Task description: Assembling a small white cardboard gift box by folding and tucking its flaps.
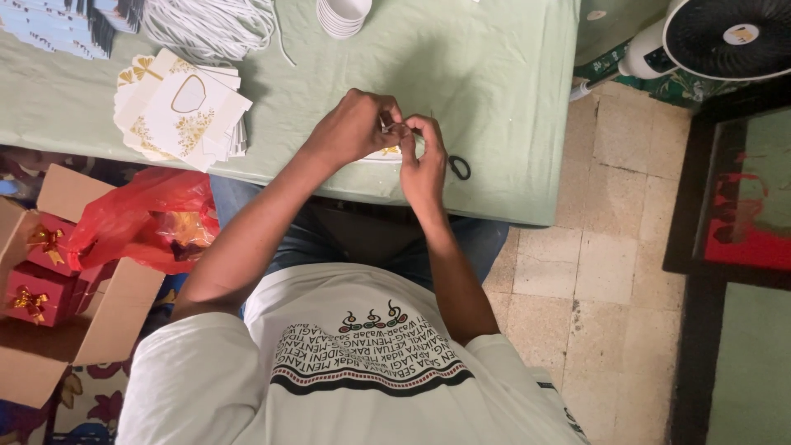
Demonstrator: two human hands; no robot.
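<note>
Home setting, used as a small craft or packing station. Tabletop (494,74) covered in a pale green cloth, set over worn, stained beige floor tiles (610,272). Stack of white-and-gold cards (185,111) and a coil of white cord (210,25) lie on it, with stacked white cups (342,16) at the far edge. Open cardboard box (91,330) on the floor holds red gift boxes with gold bows (33,297); a red plastic bag (140,218) sits on top. Household fan (725,37) stands beside. Patterned floral mat (82,404) below.
</note>
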